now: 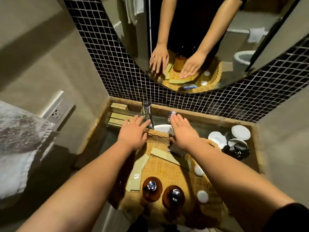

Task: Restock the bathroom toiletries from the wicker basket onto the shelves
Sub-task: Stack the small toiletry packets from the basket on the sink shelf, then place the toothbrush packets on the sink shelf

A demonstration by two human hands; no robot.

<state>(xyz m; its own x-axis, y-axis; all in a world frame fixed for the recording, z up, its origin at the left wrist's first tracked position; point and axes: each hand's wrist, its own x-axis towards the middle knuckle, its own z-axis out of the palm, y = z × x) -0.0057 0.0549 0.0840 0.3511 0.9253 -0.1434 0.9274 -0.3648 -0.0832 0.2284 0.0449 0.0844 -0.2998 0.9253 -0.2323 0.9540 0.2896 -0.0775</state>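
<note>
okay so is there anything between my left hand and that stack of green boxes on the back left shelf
Nothing visible blocks it. The left hand is open and empty over the far rim of the wicker basket, and the stacked green boxes lie just beyond its fingertips. The chrome faucet stands to the right of that path, between both hands.

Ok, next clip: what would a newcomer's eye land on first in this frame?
Probably the two bare arms reaching forward, left hand and right hand both open and flat over the far rim of the wicker basket that sits across the sink. Next, the two amber pump bottles standing at the basket's near end, beside flat green packets. Above, the round mirror on the black mosaic wall repeats the hands and basket.
</note>
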